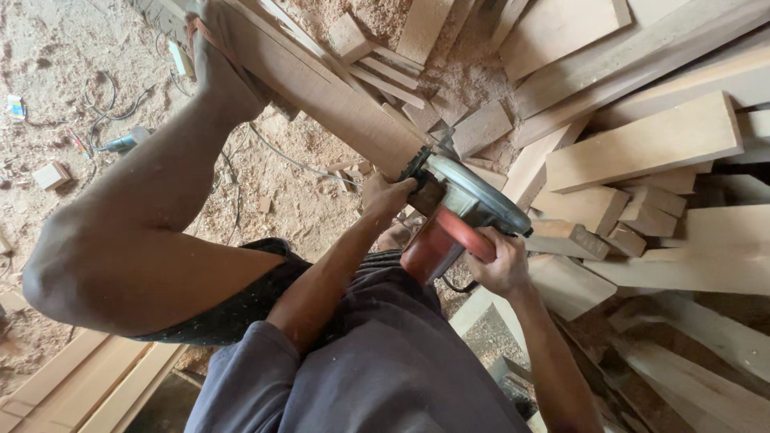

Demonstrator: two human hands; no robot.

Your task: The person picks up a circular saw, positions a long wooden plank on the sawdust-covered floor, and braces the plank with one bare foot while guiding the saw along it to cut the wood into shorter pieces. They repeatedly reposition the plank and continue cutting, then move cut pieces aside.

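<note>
A long wooden plank (321, 84) runs from the upper left down toward the middle. A red and grey circular saw (457, 212) sits at its near end. My left hand (385, 195) grips the front of the saw against the plank's end. Around the saw's red rear handle (467, 234) my right hand (501, 265) is closed. My bare left leg (136, 216) stretches up to the plank, with the foot (215, 60) pressing on it near the top left.
Cut planks and offcuts (642, 148) are piled on the right and top. Sawdust covers the floor (56, 88) at left, with a cable (281, 156), a small wood block (50, 175) and scattered bits. Light boards (88, 385) lie at bottom left.
</note>
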